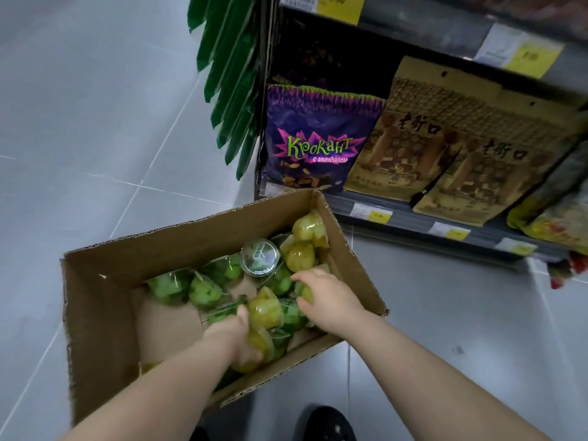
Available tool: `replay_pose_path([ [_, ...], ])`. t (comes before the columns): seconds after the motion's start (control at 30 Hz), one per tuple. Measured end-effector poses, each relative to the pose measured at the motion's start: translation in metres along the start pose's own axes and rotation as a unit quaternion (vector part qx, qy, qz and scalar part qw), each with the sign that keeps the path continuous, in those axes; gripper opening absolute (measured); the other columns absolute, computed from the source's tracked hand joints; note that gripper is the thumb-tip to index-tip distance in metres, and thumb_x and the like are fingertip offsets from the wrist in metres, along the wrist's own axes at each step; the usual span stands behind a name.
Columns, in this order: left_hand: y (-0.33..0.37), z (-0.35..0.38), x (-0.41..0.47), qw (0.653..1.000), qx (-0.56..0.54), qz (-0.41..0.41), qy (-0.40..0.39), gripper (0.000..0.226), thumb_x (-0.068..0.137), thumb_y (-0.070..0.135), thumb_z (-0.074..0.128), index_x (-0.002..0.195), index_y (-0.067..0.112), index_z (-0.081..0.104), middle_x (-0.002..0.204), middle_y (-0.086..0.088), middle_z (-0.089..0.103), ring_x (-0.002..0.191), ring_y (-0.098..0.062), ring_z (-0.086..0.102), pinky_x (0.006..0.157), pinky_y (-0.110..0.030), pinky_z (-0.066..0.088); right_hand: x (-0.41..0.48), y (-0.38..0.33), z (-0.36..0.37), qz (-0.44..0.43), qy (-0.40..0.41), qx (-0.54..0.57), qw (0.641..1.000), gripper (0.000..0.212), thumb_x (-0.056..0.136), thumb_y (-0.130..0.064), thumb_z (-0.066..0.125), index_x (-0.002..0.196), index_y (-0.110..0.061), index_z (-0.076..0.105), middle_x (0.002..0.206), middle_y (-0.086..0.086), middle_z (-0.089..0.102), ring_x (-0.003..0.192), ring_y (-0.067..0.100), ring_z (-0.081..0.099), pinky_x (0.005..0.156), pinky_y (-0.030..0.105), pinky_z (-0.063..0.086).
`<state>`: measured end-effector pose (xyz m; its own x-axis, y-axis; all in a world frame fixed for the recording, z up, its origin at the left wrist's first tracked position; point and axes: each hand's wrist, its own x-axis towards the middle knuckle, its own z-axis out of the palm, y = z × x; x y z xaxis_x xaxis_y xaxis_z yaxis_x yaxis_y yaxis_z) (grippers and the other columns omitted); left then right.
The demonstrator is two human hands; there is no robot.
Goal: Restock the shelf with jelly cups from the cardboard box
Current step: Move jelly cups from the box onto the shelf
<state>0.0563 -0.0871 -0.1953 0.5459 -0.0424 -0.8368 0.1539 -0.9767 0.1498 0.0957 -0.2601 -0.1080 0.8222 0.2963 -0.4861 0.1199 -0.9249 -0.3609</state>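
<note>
Two jelly cups [261, 342] in the cardboard box [101, 313]: left hand [234, 337] grips one, right hand [327, 297] the other.

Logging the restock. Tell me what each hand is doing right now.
Left hand: holds a yellow jelly cup.
Right hand: holds a greenish jelly cup.

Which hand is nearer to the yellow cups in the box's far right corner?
Right. The right hand is just short of the yellow cups; the left hand is farther back.

Green and yellow jelly cups [299, 256] loose in open cardboard box [101, 316] near shelf [410, 215]
</note>
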Motion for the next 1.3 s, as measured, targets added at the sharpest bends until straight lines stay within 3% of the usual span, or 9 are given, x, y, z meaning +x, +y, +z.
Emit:
replay_pose_path([
  [0.17,-0.021,-0.048,-0.021,0.994,-0.085,0.057,0.048,0.097,0.069,0.062,0.072,0.139,0.013,0.026,0.134,-0.006,0.049,0.119,-0.026,0.052,0.093,-0.032,0.045,0.018,-0.001,0.012,-0.008,-0.040,-0.035,0.999,0.045,0.094,-0.025,0.052,0.139,-0.027,0.044,0.138,0.002,0.048,0.124,0.022,0.046,0.099,0.037,0.044],
  [0.37,-0.078,-0.076,-0.040,0.952,-0.297,0.065,0.035,0.101,0.045,0.060,0.072,0.132,0.032,0.029,0.118,-0.003,0.049,0.095,-0.022,0.059,0.075,-0.033,0.054,0.056,-0.024,0.040,-0.078,-0.096,-0.122,0.985,0.049,0.090,-0.023,0.057,0.138,-0.025,0.047,0.139,0.002,0.048,0.125,0.023,0.046,0.100,0.036,0.043],
  [0.53,-0.110,-0.058,-0.060,0.830,-0.546,0.061,-0.098,0.085,0.045,0.050,0.069,0.126,0.033,0.046,0.106,-0.001,0.057,0.080,-0.013,0.056,0.064,-0.021,0.043,0.078,-0.043,0.072,-0.119,-0.150,-0.265,0.945,0.045,0.090,-0.022,0.056,0.133,-0.013,0.047,0.134,0.008,0.048,0.125,0.026,0.041,0.101,0.036,0.038],
  [0.73,-0.121,-0.050,-0.055,0.734,-0.668,0.054,-0.111,0.069,0.046,0.052,0.071,0.107,0.022,0.056,0.091,0.001,0.065,0.073,-0.009,0.058,0.061,-0.019,0.040,0.087,-0.044,0.091,-0.117,-0.168,-0.342,0.917,0.050,0.090,-0.022,0.051,0.138,-0.013,0.039,0.140,0.007,0.044,0.131,0.025,0.033,0.104,0.034,0.032],
  [0.9,-0.109,-0.052,-0.047,0.760,-0.648,0.049,-0.030,0.065,0.066,0.067,0.069,0.117,0.033,0.050,0.096,0.005,0.062,0.076,-0.006,0.058,0.059,-0.018,0.039,0.082,-0.038,0.083,-0.145,-0.137,-0.345,0.917,0.055,0.084,-0.022,0.062,0.134,-0.016,0.041,0.135,0.005,0.047,0.127,0.024,0.039,0.101,0.033,0.035],
  [1.07,-0.099,-0.055,-0.036,0.770,-0.635,0.044,0.032,0.091,0.046,0.074,0.070,0.124,0.031,0.050,0.103,0.000,0.064,0.081,-0.011,0.061,0.060,-0.021,0.047,0.067,-0.026,0.056,-0.070,-0.086,-0.206,0.972,0.072,0.072,-0.050,0.072,0.129,-0.018,0.042,0.129,0.005,0.050,0.121,0.025,0.045,0.095,0.032,0.042],
  [1.17,-0.084,-0.071,-0.035,0.772,-0.629,0.056,0.068,0.087,0.051,0.077,0.070,0.120,0.028,0.052,0.103,0.000,0.065,0.081,-0.011,0.064,0.061,-0.023,0.049,0.059,-0.010,0.030,0.045,-0.047,0.024,0.998,0.085,0.073,-0.052,0.074,0.143,-0.024,0.036,0.136,0.004,0.051,0.123,0.025,0.049,0.097,0.032,0.043],
  [1.23,-0.066,-0.092,-0.040,0.761,-0.639,0.075,0.084,0.077,0.054,0.081,0.067,0.109,0.028,0.056,0.083,0.005,0.064,0.067,-0.008,0.060,0.055,-0.023,0.043,0.052,0.001,0.011,0.118,-0.020,0.237,0.964,0.076,0.078,-0.046,0.073,0.143,-0.023,0.040,0.139,0.003,0.049,0.124,0.023,0.049,0.099,0.031,0.042],
  [1.3,-0.046,-0.117,-0.049,0.754,-0.644,0.095,0.093,0.079,0.046,0.084,0.062,0.104,0.030,0.058,0.082,0.005,0.064,0.072,-0.012,0.058,0.060,-0.025,0.040,0.045,0.005,-0.010,0.173,0.028,0.367,0.914,0.063,0.080,-0.046,0.070,0.135,-0.021,0.051,0.135,0.003,0.053,0.118,0.022,0.052,0.097,0.033,0.043],
])
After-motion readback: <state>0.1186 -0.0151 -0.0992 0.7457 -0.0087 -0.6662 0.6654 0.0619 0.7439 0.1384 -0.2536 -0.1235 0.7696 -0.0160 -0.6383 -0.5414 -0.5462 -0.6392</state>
